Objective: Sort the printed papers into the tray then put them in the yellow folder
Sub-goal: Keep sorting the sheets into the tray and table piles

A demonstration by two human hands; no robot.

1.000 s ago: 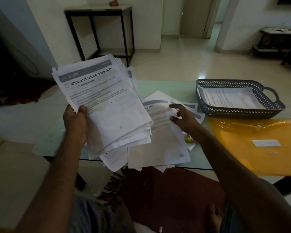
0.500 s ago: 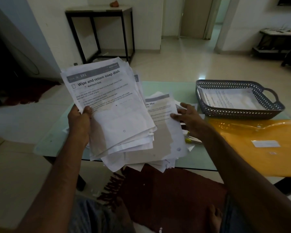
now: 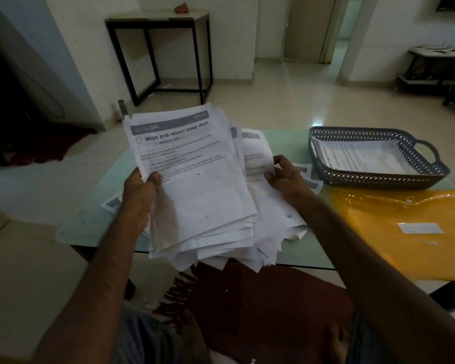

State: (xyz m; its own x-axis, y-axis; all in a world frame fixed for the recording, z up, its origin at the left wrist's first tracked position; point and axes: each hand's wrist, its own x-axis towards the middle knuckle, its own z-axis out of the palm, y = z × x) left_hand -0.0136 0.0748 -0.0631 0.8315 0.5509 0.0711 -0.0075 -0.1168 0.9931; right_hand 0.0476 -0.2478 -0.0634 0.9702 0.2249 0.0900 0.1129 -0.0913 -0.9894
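Observation:
My left hand [image 3: 139, 195] grips the left edge of a thick stack of printed papers [image 3: 195, 185], held tilted above the glass table; the top sheet reads "Wipe and return soap dish". At the stack's right side, my right hand [image 3: 284, 177] pinches further sheets [image 3: 258, 158] that lift off the table behind the stack. A grey perforated tray [image 3: 373, 179] with a few printed sheets [image 3: 363, 158] in it stands at the right. The yellow folder [image 3: 405, 232] lies flat just in front of the tray.
Loose sheets [image 3: 310, 183] lie on the green glass table [image 3: 284, 137] beside my right hand. A dark red rug [image 3: 260, 306] lies under the table by my feet. A black-framed side table [image 3: 163, 48] stands at the far wall.
My right hand has gathered the sheets from the table and lifted them against the stack. The left hand with the stack has shifted right and lower.

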